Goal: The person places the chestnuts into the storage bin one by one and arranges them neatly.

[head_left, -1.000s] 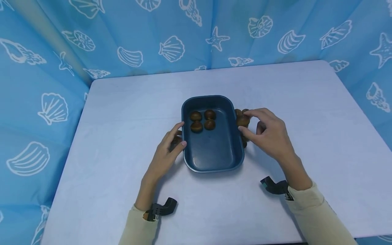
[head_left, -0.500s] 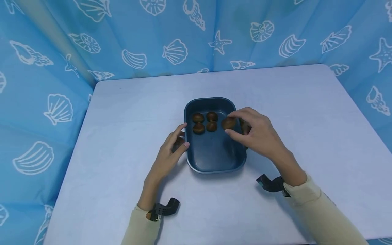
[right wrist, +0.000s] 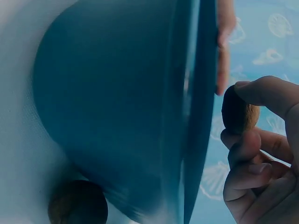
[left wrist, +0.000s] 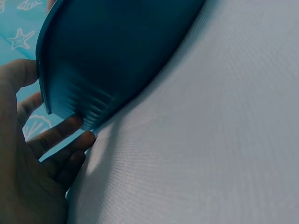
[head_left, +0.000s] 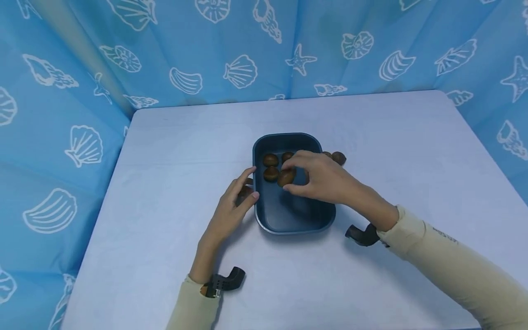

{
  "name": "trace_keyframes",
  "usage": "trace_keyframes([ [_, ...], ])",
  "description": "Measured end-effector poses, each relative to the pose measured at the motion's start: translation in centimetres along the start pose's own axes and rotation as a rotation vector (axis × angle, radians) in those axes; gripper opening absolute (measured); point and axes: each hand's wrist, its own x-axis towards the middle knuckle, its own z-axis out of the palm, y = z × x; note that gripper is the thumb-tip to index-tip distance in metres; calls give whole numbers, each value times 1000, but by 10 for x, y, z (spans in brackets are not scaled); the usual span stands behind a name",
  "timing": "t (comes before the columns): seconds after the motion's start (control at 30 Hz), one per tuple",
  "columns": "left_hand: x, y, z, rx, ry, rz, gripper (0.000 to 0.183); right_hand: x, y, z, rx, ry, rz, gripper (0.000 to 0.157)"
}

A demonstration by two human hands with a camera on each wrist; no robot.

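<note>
A dark blue rectangular tray (head_left: 294, 227) stands on the table. My right hand (head_left: 319, 178) is over it, pinching a brown chestnut (head_left: 285, 178) between thumb and fingers. The right wrist view shows this chestnut (right wrist: 239, 109) above the rim, dark on one side and lighter on the other. Several chestnuts (head_left: 270, 160) lie in the back left part of the tray, some partly hidden by the right hand. My left hand (head_left: 232, 208) rests its fairly straight fingers against the tray's left side; in the left wrist view its fingertips (left wrist: 72, 122) meet the outer wall.
Outside the tray, by its back right corner, more chestnuts (head_left: 339, 158) lie on the white-covered table (head_left: 412, 151), partly behind the right hand. A blue curtain (head_left: 313, 27) with white shells hangs behind and at the sides.
My right hand has carried a chestnut from beside the tray's right side, across the rim, to over the chestnuts inside. The left hand stays at the left side.
</note>
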Motion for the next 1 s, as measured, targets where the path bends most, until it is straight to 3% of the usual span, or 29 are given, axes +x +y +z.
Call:
trace_keyframes([
  [0.47,-1,1,0,-4,7,11,57,25,-11,15,-118,-176,-10,43],
  [1.0,0,-1,0,-21,-3,2,56,36,-5,35,-205,-179,-14,44],
])
